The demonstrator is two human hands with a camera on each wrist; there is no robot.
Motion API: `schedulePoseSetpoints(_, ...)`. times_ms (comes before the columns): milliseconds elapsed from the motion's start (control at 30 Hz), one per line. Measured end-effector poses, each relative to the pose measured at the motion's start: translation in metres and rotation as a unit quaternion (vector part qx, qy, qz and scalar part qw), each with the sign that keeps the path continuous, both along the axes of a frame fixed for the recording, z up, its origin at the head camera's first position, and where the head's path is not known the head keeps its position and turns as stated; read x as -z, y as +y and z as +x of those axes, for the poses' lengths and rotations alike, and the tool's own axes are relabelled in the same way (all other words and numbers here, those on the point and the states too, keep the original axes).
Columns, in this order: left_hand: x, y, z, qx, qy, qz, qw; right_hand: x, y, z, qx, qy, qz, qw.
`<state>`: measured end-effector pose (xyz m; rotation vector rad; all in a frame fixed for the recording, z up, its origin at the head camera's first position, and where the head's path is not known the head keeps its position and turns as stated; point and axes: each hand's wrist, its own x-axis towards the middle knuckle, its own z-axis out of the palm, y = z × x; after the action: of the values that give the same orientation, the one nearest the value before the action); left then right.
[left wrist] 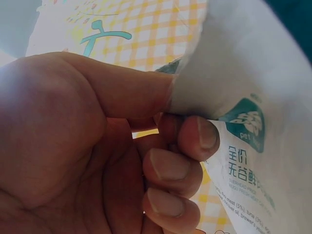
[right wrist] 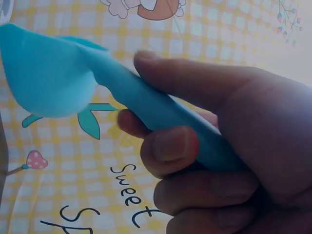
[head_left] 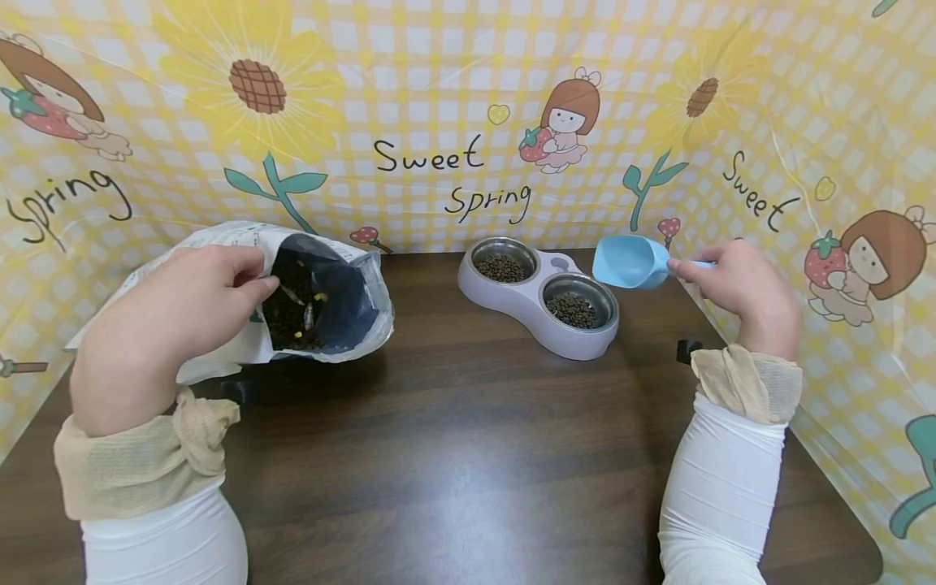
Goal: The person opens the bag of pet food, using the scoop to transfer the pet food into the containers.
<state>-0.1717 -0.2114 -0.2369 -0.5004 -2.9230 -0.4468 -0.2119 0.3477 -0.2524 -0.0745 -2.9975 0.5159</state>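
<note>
My left hand [head_left: 171, 305] pinches the rim of a white pet food bag [head_left: 332, 252] between thumb and fingers. The bag lies tilted at the left, its mouth facing right, with dark kibble and a few yellow bits inside. Teal print shows on its side in the left wrist view. My right hand [head_left: 746, 280] grips the handle of a light blue scoop [head_left: 630, 260], fingers curled round it; bare blue plastic shows inside the scoop. It hovers just right of a lilac double pet feeder [head_left: 504, 301], whose two metal bowls both hold brown kibble [head_left: 573, 309].
A dark wooden table [head_left: 453, 455] lies under everything. Behind it and along both sides hangs a yellow checked cloth [head_left: 424, 73] with flowers and cartoon girls. Black wrist camera parts [head_left: 687, 351] stick out at both cuffs.
</note>
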Motion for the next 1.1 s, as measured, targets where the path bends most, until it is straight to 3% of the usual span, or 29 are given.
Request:
schedulePoseSetpoints(267,-0.001,0.001,-0.001,0.003,0.005,0.0,1.0,-0.003,-0.008,-0.002,0.014,0.016,-0.029,0.999)
schedulePoseSetpoints(533,0.0,0.0,-0.001,0.002,0.001,0.001,1.0,0.002,-0.065,-0.021,-0.063,-0.028,-0.107,0.992)
schedulePoseSetpoints(833,0.002,-0.001,-0.001,0.0,0.003,0.006,1.0,0.051,-0.159,-0.043,-0.118,-0.099,-0.16,0.975)
schedulePoseSetpoints(1100,0.001,-0.001,-0.001,0.001,0.009,0.006,0.9999,0.078,-0.181,-0.051,-0.097,-0.126,-0.184,0.97)
